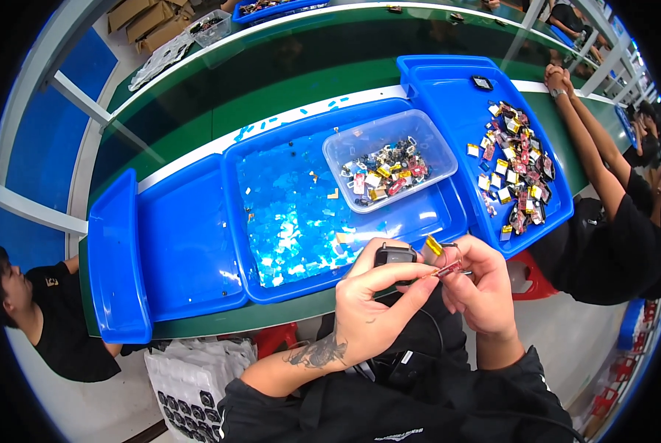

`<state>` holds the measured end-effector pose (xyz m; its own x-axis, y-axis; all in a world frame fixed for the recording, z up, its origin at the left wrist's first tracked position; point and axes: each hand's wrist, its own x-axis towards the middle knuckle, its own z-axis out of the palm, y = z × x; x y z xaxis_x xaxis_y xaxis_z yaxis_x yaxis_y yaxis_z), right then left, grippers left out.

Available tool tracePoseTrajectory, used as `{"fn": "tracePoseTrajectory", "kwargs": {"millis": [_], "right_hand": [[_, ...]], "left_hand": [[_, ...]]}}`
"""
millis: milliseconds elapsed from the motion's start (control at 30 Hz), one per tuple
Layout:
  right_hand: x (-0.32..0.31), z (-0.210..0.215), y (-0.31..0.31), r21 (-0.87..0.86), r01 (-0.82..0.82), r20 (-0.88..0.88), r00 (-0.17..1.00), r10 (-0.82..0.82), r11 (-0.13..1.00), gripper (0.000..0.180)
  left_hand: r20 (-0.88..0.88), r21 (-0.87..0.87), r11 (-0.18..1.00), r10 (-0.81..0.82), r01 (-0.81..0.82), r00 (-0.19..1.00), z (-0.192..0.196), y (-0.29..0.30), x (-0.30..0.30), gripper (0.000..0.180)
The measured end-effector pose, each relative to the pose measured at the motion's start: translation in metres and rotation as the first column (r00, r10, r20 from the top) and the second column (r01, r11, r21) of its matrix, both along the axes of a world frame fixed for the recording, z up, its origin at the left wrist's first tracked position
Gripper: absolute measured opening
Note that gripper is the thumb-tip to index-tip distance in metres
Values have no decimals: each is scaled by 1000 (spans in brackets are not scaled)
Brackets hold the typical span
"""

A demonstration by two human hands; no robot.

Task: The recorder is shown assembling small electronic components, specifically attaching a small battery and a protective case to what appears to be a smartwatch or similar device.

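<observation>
Both of my hands meet in front of my body, just past the near edge of the blue trays. My left hand (375, 295) is closed round a small black plastic case (395, 255), and its thumb and forefinger tips reach the left end of a small red circuit board (449, 269). Gripping that board from the other side is my right hand (487, 289). A small battery with a yellow end (433, 247) stands up beside the board, close to the right fingers. Whether thin wires join the battery and board is too small to tell.
A blue tray (251, 294) holds blue film scraps and a clear plastic bin (449, 133) of small parts. On the right, another blue tray (449, 77) carries piled boards and batteries. Blue trays (190, 288) extend left. Other people (42, 317) sit at both sides.
</observation>
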<state>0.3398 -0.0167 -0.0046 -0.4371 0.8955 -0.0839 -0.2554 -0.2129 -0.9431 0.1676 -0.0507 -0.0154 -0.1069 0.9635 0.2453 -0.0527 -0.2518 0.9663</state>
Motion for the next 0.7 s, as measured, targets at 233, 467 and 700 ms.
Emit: {"fn": "tracePoseTrajectory", "kwargs": {"millis": [233,467,700], "right_hand": [[-2,1,-3,277,184,67,975,-210,943,9],[-4,3,0,537,103,196,950,-243,837,18],[-9,0,-5,841,-47,332,831,-446,539,26]], "left_hand": [[115,-59,981,-179,186,977,-5,-1,-9,26],[323,-65,941,-295,332,899,-11,-2,-12,32],[564,-125,899,-283,419,776,-9,0,-5,23]]}}
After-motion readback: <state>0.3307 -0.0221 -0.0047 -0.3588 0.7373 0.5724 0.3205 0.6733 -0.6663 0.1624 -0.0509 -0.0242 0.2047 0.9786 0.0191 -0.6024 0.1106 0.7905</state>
